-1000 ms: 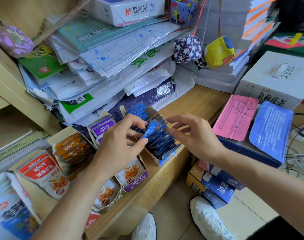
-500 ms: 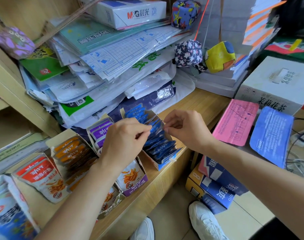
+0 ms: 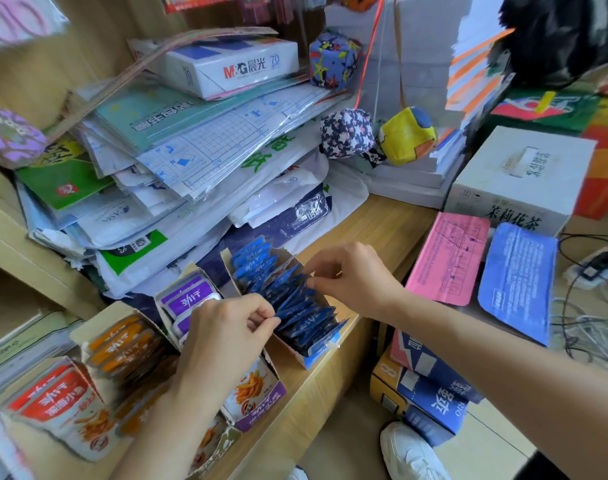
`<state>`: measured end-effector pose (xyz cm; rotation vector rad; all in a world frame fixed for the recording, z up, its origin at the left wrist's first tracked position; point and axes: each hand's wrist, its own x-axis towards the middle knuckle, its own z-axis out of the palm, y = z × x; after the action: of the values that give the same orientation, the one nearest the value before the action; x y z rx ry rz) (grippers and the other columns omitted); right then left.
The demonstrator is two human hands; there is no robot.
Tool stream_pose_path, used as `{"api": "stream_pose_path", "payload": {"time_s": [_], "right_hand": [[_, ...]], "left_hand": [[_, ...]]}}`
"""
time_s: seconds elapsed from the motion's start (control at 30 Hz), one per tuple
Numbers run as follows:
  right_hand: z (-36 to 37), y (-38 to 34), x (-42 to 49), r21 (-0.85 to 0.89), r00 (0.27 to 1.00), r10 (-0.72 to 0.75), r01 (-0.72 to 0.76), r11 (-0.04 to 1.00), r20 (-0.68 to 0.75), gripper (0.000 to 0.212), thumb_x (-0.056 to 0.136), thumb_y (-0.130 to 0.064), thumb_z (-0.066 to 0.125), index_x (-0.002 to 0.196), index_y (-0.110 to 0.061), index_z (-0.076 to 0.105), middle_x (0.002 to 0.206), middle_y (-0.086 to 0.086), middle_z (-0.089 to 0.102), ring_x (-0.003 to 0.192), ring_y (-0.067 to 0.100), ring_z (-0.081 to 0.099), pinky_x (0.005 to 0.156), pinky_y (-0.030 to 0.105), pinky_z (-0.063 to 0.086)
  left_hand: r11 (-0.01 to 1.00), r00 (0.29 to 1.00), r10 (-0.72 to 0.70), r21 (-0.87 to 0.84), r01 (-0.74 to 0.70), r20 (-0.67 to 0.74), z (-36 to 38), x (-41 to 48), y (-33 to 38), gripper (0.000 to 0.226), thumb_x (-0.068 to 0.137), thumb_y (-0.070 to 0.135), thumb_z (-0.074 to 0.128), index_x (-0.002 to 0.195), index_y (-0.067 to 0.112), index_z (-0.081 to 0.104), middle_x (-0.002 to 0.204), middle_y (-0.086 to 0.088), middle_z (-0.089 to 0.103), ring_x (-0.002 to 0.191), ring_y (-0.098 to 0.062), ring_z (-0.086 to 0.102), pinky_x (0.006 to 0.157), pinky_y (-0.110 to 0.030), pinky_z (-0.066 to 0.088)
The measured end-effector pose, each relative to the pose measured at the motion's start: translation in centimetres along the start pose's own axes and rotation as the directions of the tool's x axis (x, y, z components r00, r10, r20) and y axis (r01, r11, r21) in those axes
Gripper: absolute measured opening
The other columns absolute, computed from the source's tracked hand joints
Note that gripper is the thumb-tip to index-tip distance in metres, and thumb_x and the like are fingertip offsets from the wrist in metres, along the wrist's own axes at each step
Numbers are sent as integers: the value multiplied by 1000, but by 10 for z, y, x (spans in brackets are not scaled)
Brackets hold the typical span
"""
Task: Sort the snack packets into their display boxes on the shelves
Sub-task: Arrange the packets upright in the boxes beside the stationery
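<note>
A blue display box stands on the wooden shelf, filled with a row of upright blue snack packets. My left hand pinches the left edge of the packets near the box's front. At the right side of the row, the fingertips of my right hand pinch the packet tops. Left of the blue box stands a purple box with purple packets, partly hidden by my left hand. Further left are orange packets and red packets in their own boxes.
A sloping pile of paper and stationery packs crowds the shelf right behind the boxes. A white carton, a pink packet and a blue packet lie at the right, with cables beyond. Cartons sit on the floor below.
My right hand closed from spread fingers into a pinch on the blue packets. My left hand slid down toward the front of the blue box.
</note>
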<state>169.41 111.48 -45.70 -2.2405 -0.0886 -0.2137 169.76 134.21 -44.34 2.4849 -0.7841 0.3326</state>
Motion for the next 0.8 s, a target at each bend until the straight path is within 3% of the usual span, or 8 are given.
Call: {"api": "stream_pose_path", "payload": {"time_s": [0.2,0.4,0.57,0.7,0.8], "right_hand": [[2,-1,3,13,1000,-20,19,1000,6,1,86,-17,77,85,-17,77,75,-5,74,70,6,69,73,33,58],[1,-1,5,84,998,7,-3,996,-56,1,85,-16,78,85,-17,78,71,-6,73,67,6,68,71,32,59],[-8,-1,3,62,997,-30,25,998,78,4,86,-13,77,89,-15,77,77,-3,75,72,6,71,75,35,60],[-17,-1,-1,33,983,-115,112,993,142,17,85,-21,80,101,-20,76,100,-6,69,84,4,70,78,29,58],[-13,-2,-5,59,968,-197,190,980,154,19,86,-19,79,105,-18,77,109,-3,63,89,8,68,78,27,59]], "left_hand": [[997,996,-66,-53,63,-56,8,-4,2,18,72,9,89,77,21,77,63,17,69,58,5,65,55,-25,60],[939,968,-216,-298,170,-125,15,-8,8,14,75,8,86,75,20,78,64,17,70,62,-1,70,60,-19,57],[869,952,-304,-395,297,47,8,-8,6,15,77,10,85,76,24,79,68,13,74,65,-3,71,66,-20,58],[899,949,-314,-329,288,-27,-8,0,-13,14,78,13,84,82,26,79,73,19,72,70,-2,69,64,-12,53],[943,967,-245,-213,255,73,-8,1,-22,28,75,22,88,98,33,78,79,23,70,81,0,65,66,-14,54]]}}
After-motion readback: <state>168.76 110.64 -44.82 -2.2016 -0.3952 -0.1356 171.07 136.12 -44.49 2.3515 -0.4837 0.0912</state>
